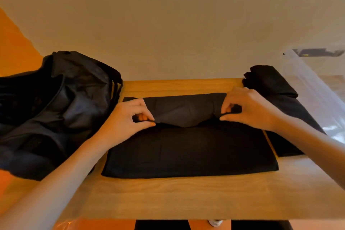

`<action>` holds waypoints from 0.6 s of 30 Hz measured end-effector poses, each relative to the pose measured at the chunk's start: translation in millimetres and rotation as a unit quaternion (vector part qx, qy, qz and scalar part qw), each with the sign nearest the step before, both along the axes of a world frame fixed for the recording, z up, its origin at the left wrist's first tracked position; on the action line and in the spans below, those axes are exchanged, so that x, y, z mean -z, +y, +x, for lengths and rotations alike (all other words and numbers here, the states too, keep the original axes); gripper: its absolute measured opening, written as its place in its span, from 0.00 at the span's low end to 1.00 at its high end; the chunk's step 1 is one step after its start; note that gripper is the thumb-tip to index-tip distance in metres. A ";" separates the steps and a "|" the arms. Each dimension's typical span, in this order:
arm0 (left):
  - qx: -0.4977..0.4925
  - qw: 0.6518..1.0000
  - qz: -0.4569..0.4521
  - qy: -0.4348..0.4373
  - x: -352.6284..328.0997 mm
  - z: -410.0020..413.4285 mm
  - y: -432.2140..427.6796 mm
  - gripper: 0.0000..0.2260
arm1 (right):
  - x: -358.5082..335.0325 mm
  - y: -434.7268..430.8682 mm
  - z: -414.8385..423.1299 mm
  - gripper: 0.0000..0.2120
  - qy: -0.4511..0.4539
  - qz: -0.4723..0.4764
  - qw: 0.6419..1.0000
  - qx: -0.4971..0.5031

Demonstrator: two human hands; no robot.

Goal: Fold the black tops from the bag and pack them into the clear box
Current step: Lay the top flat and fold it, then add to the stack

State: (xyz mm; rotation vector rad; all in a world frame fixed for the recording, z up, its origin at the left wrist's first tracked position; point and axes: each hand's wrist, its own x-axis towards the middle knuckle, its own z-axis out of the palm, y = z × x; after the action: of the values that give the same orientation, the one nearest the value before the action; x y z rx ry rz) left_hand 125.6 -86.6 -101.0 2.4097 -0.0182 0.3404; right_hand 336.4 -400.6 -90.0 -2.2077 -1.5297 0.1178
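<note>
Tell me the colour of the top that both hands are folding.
Plain black; the top shows best in the head view.

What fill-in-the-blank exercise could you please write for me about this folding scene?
1. The top lies on a ____ table.
2. The left hand and right hand pinch it, so ____ hands are busy.
3. The bag lies beside the ____ hand.
4. The second top lies beside the ____ hand.
Missing words: wooden; both; left; right.
</note>
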 end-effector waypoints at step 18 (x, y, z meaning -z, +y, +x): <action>-0.059 0.964 0.226 0.129 37.9 5.2 5.5 0.30 | 29.9 -7.2 -33.4 0.27 -0.117 -0.033 0.990 0.070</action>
State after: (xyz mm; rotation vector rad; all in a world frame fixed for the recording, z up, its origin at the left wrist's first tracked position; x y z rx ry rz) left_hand 130.7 -81.1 -138.8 2.9004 0.1844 0.0760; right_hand 303.1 -407.9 -119.9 -2.4442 -1.5016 -0.1426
